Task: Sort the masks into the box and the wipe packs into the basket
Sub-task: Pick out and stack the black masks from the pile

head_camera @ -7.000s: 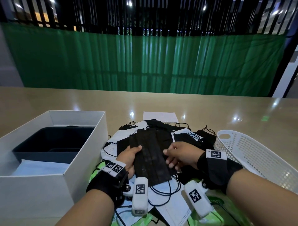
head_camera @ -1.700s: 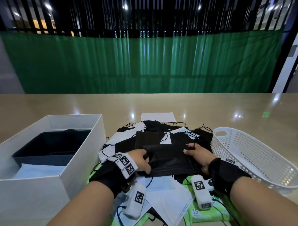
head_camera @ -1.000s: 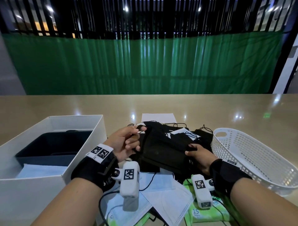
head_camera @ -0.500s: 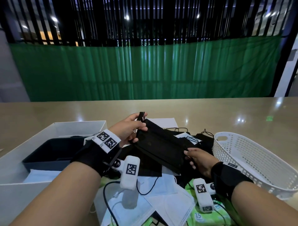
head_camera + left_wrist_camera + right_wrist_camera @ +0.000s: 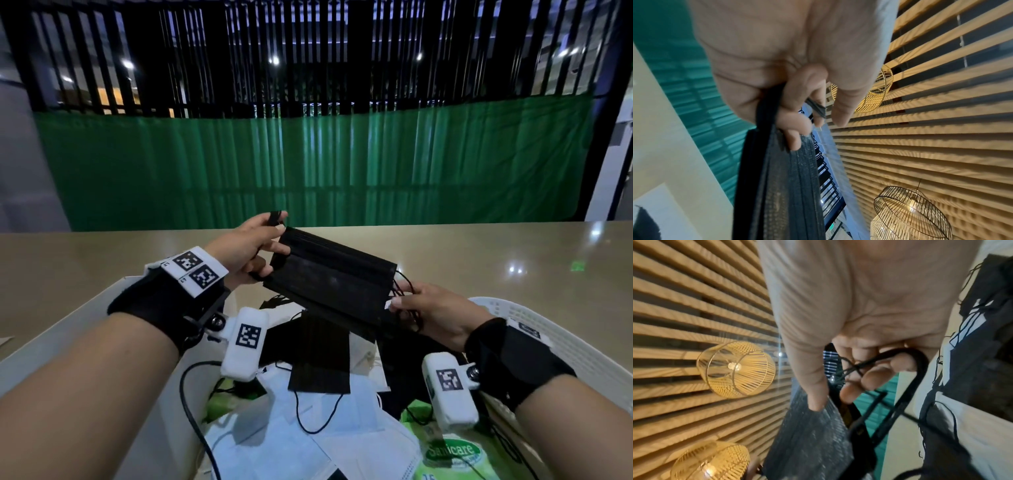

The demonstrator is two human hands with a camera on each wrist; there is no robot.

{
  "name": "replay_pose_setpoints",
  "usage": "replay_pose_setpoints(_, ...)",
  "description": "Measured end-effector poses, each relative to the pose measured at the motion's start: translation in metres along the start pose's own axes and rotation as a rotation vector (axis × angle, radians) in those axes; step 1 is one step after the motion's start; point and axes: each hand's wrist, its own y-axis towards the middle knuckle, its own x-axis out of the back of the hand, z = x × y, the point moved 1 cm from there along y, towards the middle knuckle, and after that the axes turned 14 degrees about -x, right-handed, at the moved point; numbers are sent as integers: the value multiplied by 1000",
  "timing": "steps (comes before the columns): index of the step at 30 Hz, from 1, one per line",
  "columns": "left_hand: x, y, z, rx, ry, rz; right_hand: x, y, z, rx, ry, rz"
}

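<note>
above the table's near edge, head view: left hand (image 5: 245, 246) and right hand (image 5: 433, 313) pinch opposite ends of a black mask stack (image 5: 330, 279), box (image 5: 68, 337) left, basket (image 5: 561, 346) right. left wrist: fingers (image 5: 795, 120) clamp stack edge. right wrist: thumb presses mask, fingers (image 5: 875, 378) hook ear loops.

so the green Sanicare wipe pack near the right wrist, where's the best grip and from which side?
Probably by its long edges, coming from above. The wipe pack lies flat, label up, low in the pile, with white masks overlapping its left side and the right wrist camera hanging over it. Both hands are busy: the left hand and right hand hold the black mask stack.
</note>
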Motion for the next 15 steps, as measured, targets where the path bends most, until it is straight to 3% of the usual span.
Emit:
replay_pose_setpoints(7,27,-6,-35,-96,115,26,-33,13,10,-81,-171,3)
replay_pose_setpoints(10,52,-5,-46,-52,192,-61,-44,21,16,-37,-31,-9)
replay_pose_setpoints(15,107,1,-47,3,409,-151,-72,28,27,82,333,152)
